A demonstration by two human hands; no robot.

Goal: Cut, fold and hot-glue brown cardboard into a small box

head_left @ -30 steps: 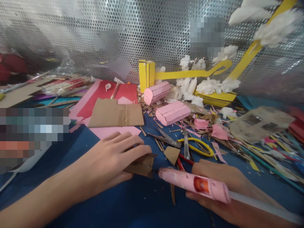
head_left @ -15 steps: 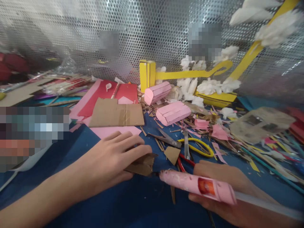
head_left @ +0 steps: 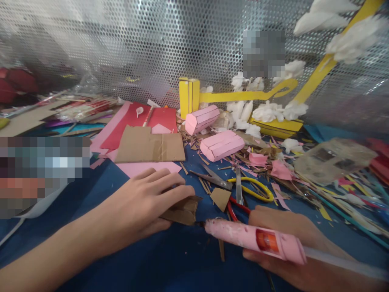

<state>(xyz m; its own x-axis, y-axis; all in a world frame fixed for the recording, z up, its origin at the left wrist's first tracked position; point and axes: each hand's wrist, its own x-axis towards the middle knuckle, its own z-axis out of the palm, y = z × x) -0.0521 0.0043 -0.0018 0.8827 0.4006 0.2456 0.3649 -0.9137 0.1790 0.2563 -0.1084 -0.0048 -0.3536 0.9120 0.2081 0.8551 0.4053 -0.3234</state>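
My left hand (head_left: 154, 198) is closed on a folded piece of brown cardboard (head_left: 181, 211), its far side hidden under my fingers. My right hand (head_left: 282, 231) grips a pink hot glue gun (head_left: 243, 235) with a white glue stick (head_left: 343, 261) running out of its back end. The gun's dark nozzle points left, at or very near the cardboard's lower right corner; whether it touches I cannot tell. Just beyond lie yellow-handled scissors (head_left: 255, 190), a small cardboard scrap (head_left: 221, 198) and a red-handled tool (head_left: 233, 209), partly hidden by the gun and my right hand.
Two pink paper prisms (head_left: 221, 145) lie behind the scissors among paper scraps. A flat cardboard sheet (head_left: 148, 145) rests on red and pink paper (head_left: 127, 125). Farther back stand a yellow box (head_left: 189, 97) and yellow strips with white tufts (head_left: 267, 110). Perforated metal (head_left: 182, 36) closes off the back.
The glue gun and my right hand have shifted very slightly to the right. My left hand keeps its hold on the cardboard, almost still.
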